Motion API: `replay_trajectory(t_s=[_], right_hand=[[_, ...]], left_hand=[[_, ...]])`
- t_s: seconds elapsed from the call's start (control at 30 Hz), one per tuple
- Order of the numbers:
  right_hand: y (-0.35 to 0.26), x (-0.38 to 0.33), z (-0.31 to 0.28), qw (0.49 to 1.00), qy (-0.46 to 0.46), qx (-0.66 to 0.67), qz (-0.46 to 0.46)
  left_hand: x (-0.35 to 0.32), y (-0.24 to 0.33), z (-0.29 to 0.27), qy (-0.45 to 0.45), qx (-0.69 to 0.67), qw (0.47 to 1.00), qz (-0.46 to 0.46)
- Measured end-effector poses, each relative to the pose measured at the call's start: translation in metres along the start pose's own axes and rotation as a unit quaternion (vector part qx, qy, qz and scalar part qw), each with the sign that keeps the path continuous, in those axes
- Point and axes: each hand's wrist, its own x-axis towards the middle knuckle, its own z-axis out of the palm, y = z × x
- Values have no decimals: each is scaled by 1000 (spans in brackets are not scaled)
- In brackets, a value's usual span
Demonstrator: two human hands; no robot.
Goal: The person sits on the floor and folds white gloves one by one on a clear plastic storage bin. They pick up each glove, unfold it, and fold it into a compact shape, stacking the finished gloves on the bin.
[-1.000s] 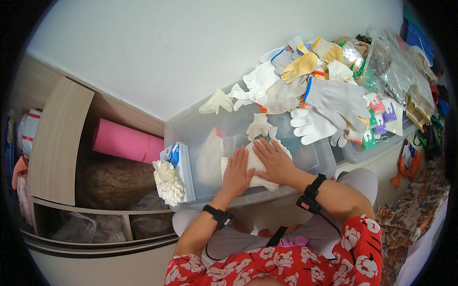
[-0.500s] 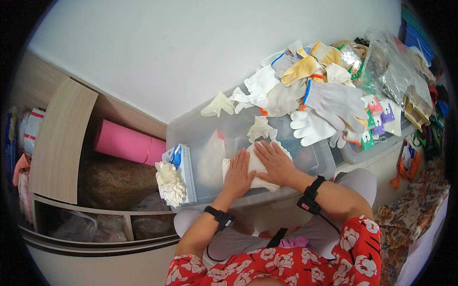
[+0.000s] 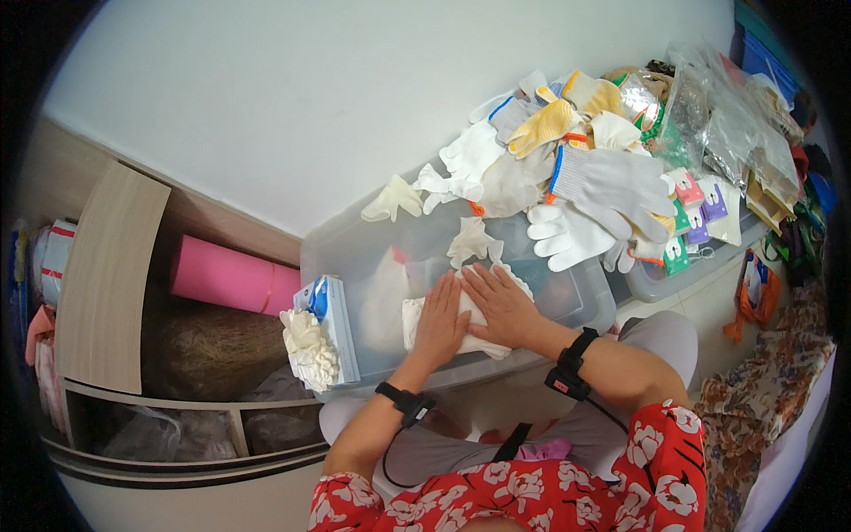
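A flat white bundle of what look like thin gloves lies on the lid of a translucent plastic bin in front of me. My left hand rests flat on its left part, fingers stretched out. Pressed flat on its right part is my right hand, angled inward so the fingertips of both hands nearly meet. The palms hide much of the bundle. A single thin off-white glove lies just beyond the fingertips, and another pale glove sits near the wall.
Knitted work gloves are heaped at the right of the lid, beside small coloured packets and clear plastic bags. A box with crumpled white gloves stands left. Beyond it, an open cabinet holds a pink roll.
Both hands stay flat on the bundle, and their fingertips have drawn slightly closer together. The whole view has shifted a little; the surrounding things look unmoved.
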Motion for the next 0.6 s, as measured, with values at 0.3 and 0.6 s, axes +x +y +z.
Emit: replay_trajectory(t_s=[0.3,0.6], right_hand=[[-1,0,-4,1000,-18,-6,-2],[0,-1,-6,1000,-11,3,-8]], left_hand=[[-4,-1,-3,-31,-7,999,-21],[-5,-2,0,-19,-14,1000,-13]])
